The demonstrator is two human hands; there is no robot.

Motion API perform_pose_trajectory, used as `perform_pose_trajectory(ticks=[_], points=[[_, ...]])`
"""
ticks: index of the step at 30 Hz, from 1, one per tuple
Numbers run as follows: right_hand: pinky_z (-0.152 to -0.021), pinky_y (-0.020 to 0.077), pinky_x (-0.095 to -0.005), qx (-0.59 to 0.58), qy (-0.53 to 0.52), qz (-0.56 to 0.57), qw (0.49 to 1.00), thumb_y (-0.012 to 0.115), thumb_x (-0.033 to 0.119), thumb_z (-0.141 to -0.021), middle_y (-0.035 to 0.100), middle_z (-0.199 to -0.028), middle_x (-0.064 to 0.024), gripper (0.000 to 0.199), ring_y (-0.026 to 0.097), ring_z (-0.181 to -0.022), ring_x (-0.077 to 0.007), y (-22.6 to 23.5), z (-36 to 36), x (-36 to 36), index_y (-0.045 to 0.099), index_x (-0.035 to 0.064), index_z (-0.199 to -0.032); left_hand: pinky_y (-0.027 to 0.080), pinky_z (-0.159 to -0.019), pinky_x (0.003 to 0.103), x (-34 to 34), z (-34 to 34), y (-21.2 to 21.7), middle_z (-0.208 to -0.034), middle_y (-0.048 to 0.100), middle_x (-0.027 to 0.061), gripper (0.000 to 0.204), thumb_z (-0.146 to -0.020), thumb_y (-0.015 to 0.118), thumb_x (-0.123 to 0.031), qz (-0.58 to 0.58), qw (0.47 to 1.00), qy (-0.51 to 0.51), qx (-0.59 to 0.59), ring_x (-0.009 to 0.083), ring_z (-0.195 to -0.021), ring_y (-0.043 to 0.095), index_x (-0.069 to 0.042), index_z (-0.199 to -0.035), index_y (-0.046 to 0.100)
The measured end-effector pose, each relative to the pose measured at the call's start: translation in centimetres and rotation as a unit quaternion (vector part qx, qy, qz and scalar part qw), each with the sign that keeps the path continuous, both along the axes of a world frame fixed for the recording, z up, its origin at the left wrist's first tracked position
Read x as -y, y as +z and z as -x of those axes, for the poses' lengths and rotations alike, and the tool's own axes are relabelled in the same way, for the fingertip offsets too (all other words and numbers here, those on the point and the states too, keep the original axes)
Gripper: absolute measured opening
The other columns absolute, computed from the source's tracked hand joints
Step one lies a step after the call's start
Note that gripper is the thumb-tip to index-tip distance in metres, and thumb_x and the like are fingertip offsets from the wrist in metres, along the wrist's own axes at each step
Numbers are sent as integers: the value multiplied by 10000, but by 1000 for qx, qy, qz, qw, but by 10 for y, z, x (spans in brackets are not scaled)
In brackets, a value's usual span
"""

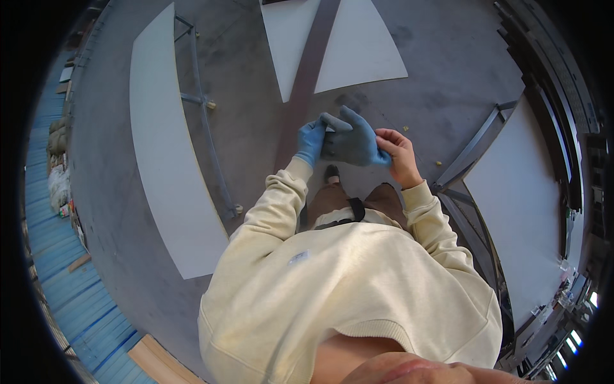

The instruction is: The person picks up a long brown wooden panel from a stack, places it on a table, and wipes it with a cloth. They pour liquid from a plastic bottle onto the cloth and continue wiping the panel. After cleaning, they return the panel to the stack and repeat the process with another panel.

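A loose blue-grey work glove [350, 144] is stretched between my two hands in front of my waist, its fingers pointing away from me. My left hand [310, 142] wears a matching blue glove and is closed on the loose glove's left side. Bare, my right hand [401, 159] pinches its right side between thumb and fingers.
To the left, a long white panel [163, 147] lies on a metal stand [201, 102]. Ahead is another white panel [361, 48] with a dark brown strip [313, 57] across it. A third white panel [518, 198] rests on a metal frame [476, 137] at right. Blue planks [77, 294] line the far left.
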State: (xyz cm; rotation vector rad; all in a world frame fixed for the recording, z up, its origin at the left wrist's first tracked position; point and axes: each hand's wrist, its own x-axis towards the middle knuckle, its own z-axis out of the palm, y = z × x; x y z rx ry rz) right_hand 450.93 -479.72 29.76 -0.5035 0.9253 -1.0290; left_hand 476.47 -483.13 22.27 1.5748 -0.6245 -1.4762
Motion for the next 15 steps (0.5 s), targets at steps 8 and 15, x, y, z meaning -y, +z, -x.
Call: perform_pose_trajectory(ticks=[8,15], points=[[-658,484,-209,-222,-107,5,969,813,236,-980,686,-864,-5,268,594,-740,-54,-47,-89,77,713,-12,-1004,577,-823,319,63,-31,-21,-988,750,79,461,-1002,750,-410,195,854,-64,478,142,-885,684,2,-1207,717],[-599,437,-248,-267,-38,-64,961,783,392,-998,616,-780,20,420,524,-696,-63,-66,-118,139,686,-16,-994,575,-801,292,55,-6,30,-1041,770,50,327,-1006,757,-241,12,989,-147,-32,110,-892,683,-3,-1228,731]])
